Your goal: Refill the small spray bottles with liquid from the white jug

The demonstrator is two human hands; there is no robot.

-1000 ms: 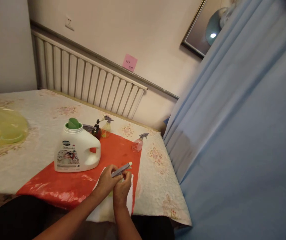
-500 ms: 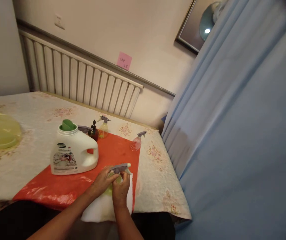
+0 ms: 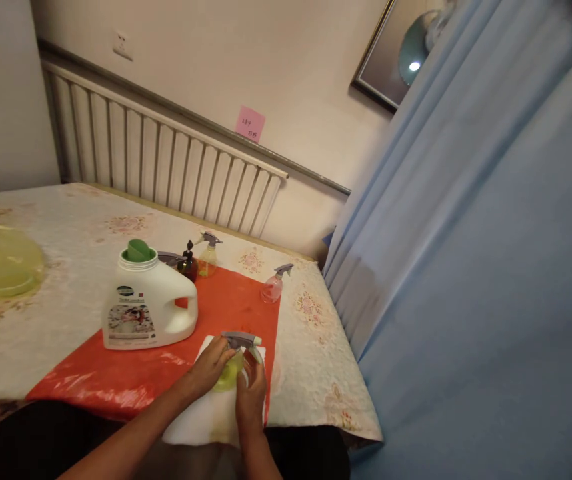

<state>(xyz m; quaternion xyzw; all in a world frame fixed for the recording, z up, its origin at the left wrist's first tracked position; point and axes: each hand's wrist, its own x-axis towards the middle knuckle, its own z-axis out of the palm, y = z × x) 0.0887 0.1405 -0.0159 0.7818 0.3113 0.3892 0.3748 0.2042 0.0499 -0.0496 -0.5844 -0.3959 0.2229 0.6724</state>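
Observation:
A small spray bottle (image 3: 229,377) with yellow-green liquid and a grey trigger head stands between my hands, over a white cloth (image 3: 199,419) at the bed's front edge. From the left, my left hand (image 3: 210,363) grips it just under the head. My right hand (image 3: 252,393) curls round its right side below the nozzle, which points right. Part of the bottle is hidden by my fingers. Left of them, on a red plastic sheet (image 3: 231,303), stands a white jug (image 3: 149,307) with a handle and a green piece in its mouth.
Behind the jug are a dark pump bottle (image 3: 188,265) and a yellow spray bottle (image 3: 207,261). A pink spray bottle (image 3: 273,289) stands farther right. A translucent yellow basin (image 3: 1,267) lies at the left. A blue curtain (image 3: 456,287) hangs along the right side.
My right hand has moved down and slightly right, off the bottle's neck to its side. The trigger head sits a little lower, and more of the bottle's body shows.

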